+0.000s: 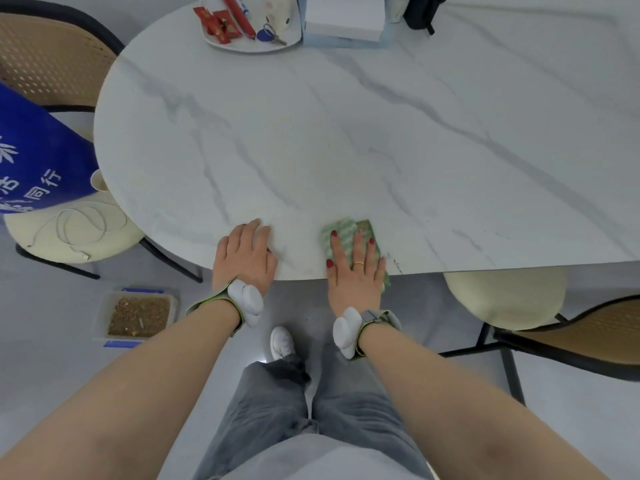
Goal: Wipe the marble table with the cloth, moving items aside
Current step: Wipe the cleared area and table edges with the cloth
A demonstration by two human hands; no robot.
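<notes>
Here a green-and-white striped cloth (pixel 349 237) lies flat at the near edge of a white marble tabletop (pixel 346 133) with grey veins, one corner hanging slightly over the rim. The right hand (pixel 356 268) lies on top of it, fingers straight and spread, palm pressing down rather than gripping. The left hand (pixel 246 254) rests just to the left on bare marble, fingers relaxed and holding nothing, apparently bracing the body. Each wrist wears a strap with a white tracker.

Beside the cloth, on its right, dark specks (pixel 394 263) mark the table's edge. Most of the surface ahead is bare. At the far side sit a shallow white tray (pixel 242 43) holding red packets, a red pen and blue-tagged keys, a white box (pixel 346 15) next to it, and a dark object (pixel 419 12) further right.

Judging by this, wiping is under way along the near edge. To do it well, the right palm should keep even pressure so the cloth stays flat, sweep in overlapping passes, and cover the specks on the right. The far items will likely need sliding aside with the free left hand before that strip is wiped.

Around the table stand cane-backed chairs (pixel 571 334) with cream seats; a blue bag (pixel 38 150) and a white cable sit on the left chair. A litter-like tray (pixel 138 315) lies on the floor.
</notes>
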